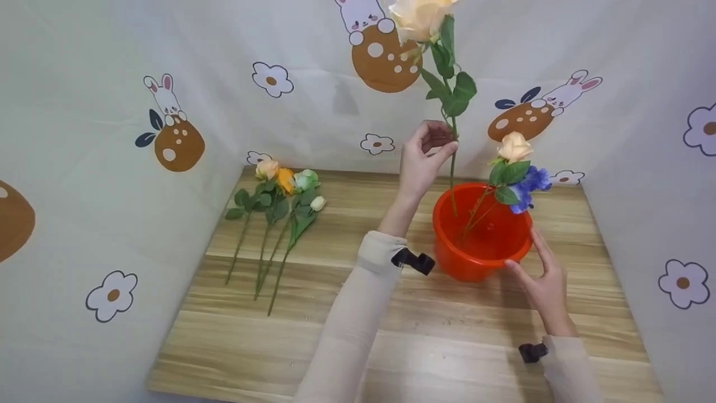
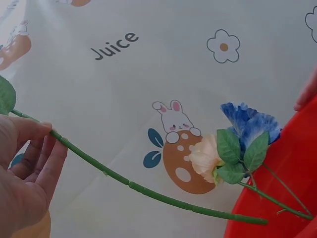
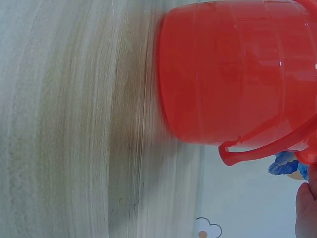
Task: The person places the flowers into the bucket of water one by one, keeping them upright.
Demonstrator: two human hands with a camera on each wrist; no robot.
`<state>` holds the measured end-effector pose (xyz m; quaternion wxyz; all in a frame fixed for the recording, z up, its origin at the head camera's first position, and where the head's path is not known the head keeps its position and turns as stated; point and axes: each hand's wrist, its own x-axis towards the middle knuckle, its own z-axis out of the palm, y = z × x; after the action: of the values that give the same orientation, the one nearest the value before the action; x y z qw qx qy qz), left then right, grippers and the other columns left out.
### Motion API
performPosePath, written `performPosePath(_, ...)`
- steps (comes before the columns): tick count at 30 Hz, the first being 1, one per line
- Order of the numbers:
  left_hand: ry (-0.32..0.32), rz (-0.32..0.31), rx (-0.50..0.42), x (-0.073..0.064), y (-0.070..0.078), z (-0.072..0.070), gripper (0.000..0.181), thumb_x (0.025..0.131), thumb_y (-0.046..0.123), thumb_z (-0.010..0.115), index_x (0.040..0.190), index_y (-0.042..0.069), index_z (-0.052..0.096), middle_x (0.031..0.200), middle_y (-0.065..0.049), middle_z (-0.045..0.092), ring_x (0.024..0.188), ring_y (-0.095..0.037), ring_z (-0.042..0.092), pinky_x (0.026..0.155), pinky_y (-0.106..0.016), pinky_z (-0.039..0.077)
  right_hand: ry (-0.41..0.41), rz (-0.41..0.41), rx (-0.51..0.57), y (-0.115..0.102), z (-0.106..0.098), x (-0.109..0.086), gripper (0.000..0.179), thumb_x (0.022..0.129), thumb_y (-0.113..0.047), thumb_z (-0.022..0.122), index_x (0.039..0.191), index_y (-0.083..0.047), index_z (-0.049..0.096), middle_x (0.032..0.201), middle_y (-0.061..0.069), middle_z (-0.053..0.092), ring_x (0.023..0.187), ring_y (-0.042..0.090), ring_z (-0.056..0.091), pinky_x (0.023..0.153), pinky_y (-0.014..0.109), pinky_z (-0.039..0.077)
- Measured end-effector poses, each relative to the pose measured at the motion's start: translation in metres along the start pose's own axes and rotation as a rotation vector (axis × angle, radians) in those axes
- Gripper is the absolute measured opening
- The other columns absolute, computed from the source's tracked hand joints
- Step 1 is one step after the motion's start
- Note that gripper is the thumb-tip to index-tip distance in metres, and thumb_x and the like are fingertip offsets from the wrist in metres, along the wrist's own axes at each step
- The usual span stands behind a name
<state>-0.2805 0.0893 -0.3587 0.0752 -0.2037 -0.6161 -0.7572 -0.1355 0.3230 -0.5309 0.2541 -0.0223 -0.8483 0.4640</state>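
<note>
My left hand (image 1: 422, 159) pinches the green stem of a tall peach rose (image 1: 425, 19) between thumb and fingers. The stem's lower end reaches inside the rim of a red plastic bucket (image 1: 467, 268). On the bucket's right side my right hand (image 1: 548, 291) rests with thumb and fingers spread against the rim. Inside it lean a shorter peach rose (image 1: 514, 146) and a blue flower (image 1: 523, 190), their heads over the far right rim. In the left wrist view the held stem (image 2: 148, 192) runs from the fingertips to the bucket (image 2: 247, 210).
Several artificial flowers, among them an orange one (image 1: 286, 180) and a green one (image 1: 306, 179), lie side by side on the left of the wooden table (image 1: 246, 347). A printed cloth (image 1: 313, 123) hangs behind and beside the table. The bucket's handle (image 3: 267, 148) hangs along its side.
</note>
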Motion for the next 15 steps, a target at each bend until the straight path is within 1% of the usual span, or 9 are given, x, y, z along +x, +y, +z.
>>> performPosePath(3, -0.007, -0.01, 0.022, 0.001, -0.023, 0.003, 0.025, 0.08, -0.01, 0.066, 0.103, -0.009, 0.056, 0.097, -0.022, 0.062, 0.086, -0.02, 0.063, 0.077, -0.028, 0.056, 0.001, -0.002, -0.002, 0.001, 0.001, 0.0, 0.076, 0.071, -0.002, 0.08, 0.139, -0.009, 0.046, 0.144, 0.011, 0.043, 0.134, 0.026, 0.038, 0.107, 0.012, 0.027)
performPosePath(6, -0.013, -0.037, 0.032, 0.002, -0.05, 0.006, 0.025, 0.08, -0.011, 0.065, 0.103, -0.008, 0.056, 0.097, -0.02, 0.061, 0.085, -0.019, 0.063, 0.076, -0.028, 0.056, 0.0, 0.012, -0.009, 0.002, 0.001, 0.0, 0.076, 0.071, -0.003, 0.08, 0.139, -0.011, 0.046, 0.145, 0.01, 0.043, 0.134, 0.026, 0.038, 0.106, 0.01, 0.026)
performPosePath(10, -0.031, -0.072, 0.078, -0.001, -0.075, 0.009, 0.025, 0.08, -0.01, 0.065, 0.103, -0.006, 0.056, 0.096, -0.017, 0.062, 0.084, -0.018, 0.064, 0.076, -0.024, 0.055, 0.003, 0.019, 0.0, 0.002, 0.001, 0.0, 0.077, 0.071, -0.003, 0.08, 0.139, -0.011, 0.046, 0.144, 0.011, 0.044, 0.134, 0.025, 0.039, 0.106, 0.011, 0.027)
performPosePath(13, -0.063, -0.083, 0.172, -0.002, -0.091, 0.01, 0.024, 0.081, -0.009, 0.065, 0.104, -0.005, 0.058, 0.096, -0.017, 0.063, 0.085, -0.018, 0.065, 0.078, -0.021, 0.054, 0.011, 0.0, 0.004, 0.002, 0.001, 0.0, 0.077, 0.071, -0.002, 0.08, 0.139, -0.01, 0.046, 0.143, 0.013, 0.045, 0.134, 0.021, 0.039, 0.106, 0.01, 0.027)
performPosePath(15, -0.085, -0.09, 0.252, -0.004, -0.1, 0.01, 0.024, 0.081, -0.008, 0.065, 0.104, -0.003, 0.06, 0.096, -0.015, 0.064, 0.087, -0.017, 0.065, 0.079, -0.018, 0.053, 0.02, -0.031, 0.007, 0.002, 0.002, 0.0, 0.076, 0.07, 0.0, 0.08, 0.138, -0.008, 0.047, 0.142, 0.016, 0.045, 0.133, 0.02, 0.04, 0.106, 0.011, 0.027)
